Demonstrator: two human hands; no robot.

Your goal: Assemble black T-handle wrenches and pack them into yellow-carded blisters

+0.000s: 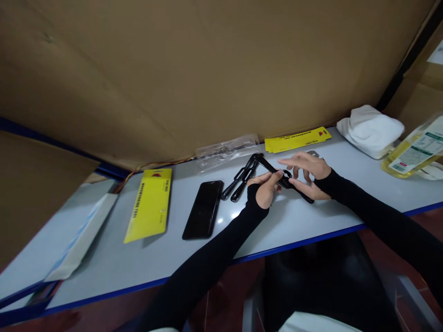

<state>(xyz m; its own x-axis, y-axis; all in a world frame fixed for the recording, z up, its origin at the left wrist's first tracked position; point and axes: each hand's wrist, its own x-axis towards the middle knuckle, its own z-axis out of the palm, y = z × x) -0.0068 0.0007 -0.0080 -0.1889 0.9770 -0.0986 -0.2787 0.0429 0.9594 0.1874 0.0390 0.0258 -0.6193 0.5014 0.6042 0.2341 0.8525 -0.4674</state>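
Fingers of the left hand (263, 190) are closed on a slim black tool (284, 182), the thumb pressed along its top, just right of the centre of the frame. Its long handles slant from the frame's middle down to the right, seemingly held a little above the grey table (114, 258). On its right side, the right hand (309, 174) is at the tool's midsection, index finger stretched out and the others bent; whether these pinch a small part or merely brush it, I cannot tell. Two similar black tools (242, 180) lie just left of the grip, their upper ends close to the held one's upper end. Left of them is a dark phone (203, 210), then a yellow card (149, 205); clear plastic packaging (226, 154) and a stack of yellow cards (297, 139) sit behind, against a brown wall (207, 69). A white cloth (370, 131) and a bottle of yellow liquid (411, 154) stand at far right. If the left grip loosened while the right fingers push, the tool could twist and drop; its upper end could also knock the neighbouring pair. Any loose small part could slip from the fingertips and roll over the near edge.
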